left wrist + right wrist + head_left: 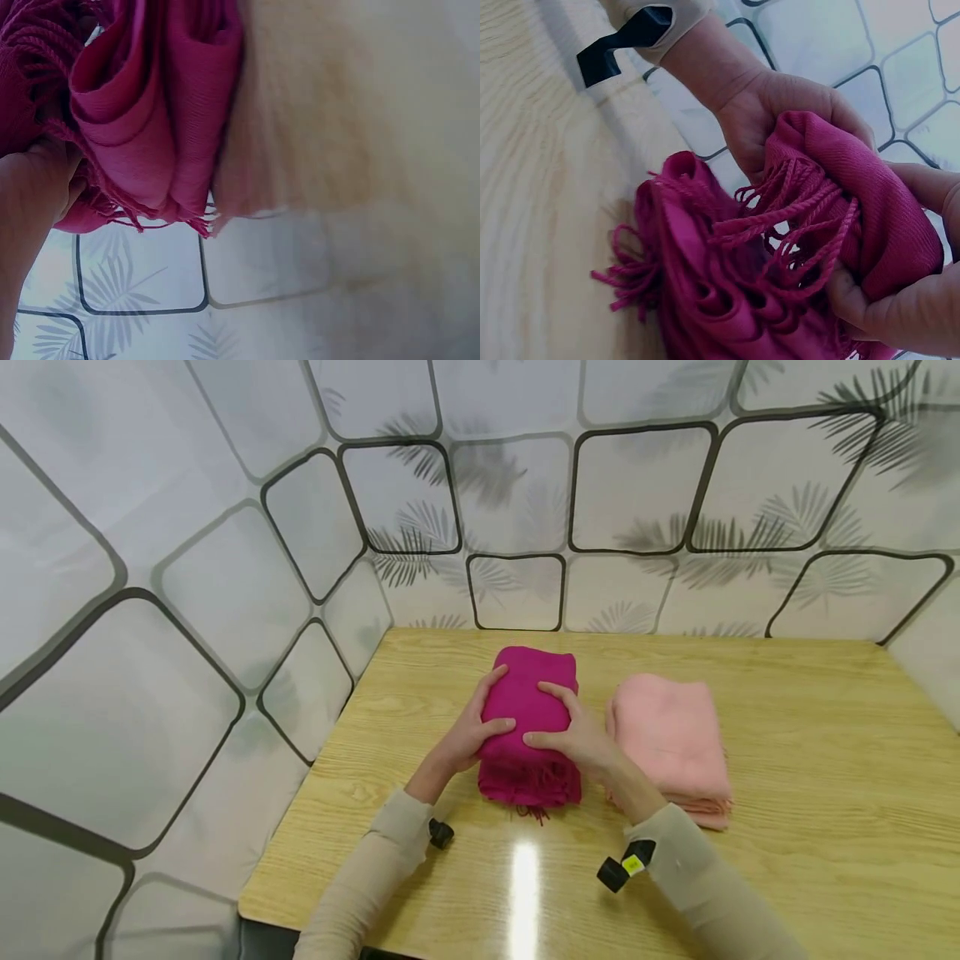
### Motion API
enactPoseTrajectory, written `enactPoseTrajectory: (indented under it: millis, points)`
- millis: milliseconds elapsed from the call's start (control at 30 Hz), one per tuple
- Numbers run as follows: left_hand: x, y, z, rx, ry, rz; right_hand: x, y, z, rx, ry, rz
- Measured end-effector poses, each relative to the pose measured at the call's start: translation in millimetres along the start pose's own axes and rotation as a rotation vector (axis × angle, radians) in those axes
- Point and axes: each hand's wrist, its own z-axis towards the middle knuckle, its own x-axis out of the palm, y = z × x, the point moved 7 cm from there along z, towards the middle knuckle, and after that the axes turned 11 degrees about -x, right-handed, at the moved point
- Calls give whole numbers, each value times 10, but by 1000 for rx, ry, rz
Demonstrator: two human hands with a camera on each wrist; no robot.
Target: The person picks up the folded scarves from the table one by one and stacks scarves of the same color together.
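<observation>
A folded magenta scarf (528,702) with twisted fringe stands out in the head view, lying on the wooden table (420,660). My left hand (471,728) grips its left side, thumb on top and fingers along the edge. From the right, my right hand (583,739) holds the opposite side the same way. In the right wrist view both hands grasp a raised fold of the scarf (877,202), its tassels dangling beneath, while the lower layers sit on the table. The left wrist view shows the scarf's stacked folds (135,142) beside my left hand; its fingertips are mostly hidden there.
To the right lies a folded pale pink scarf (667,735), close to my right forearm. A patterned curtain or wall covering (517,510) rises behind the table and along its left side. Small black devices (615,872) are strapped at both wrists.
</observation>
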Motion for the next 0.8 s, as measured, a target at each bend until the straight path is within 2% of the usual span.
enactPoseTrajectory:
  millis: [133,333,467,567,800]
  points:
    - [-14,48,33,-35,23,25,-22,-61,4,-1,-9,-9]
    - [-39,87,82,-79,48,54,-73,-133,16,2,-31,-91]
    - [-62,114,131,-105,66,107,-91,-166,20,-5,-34,-108]
    - [-94,133,162,-128,67,205,-88,-205,20,2,-23,-109]
    - [-245,157,150,-225,86,525,-44,-344,26,37,-13,-132]
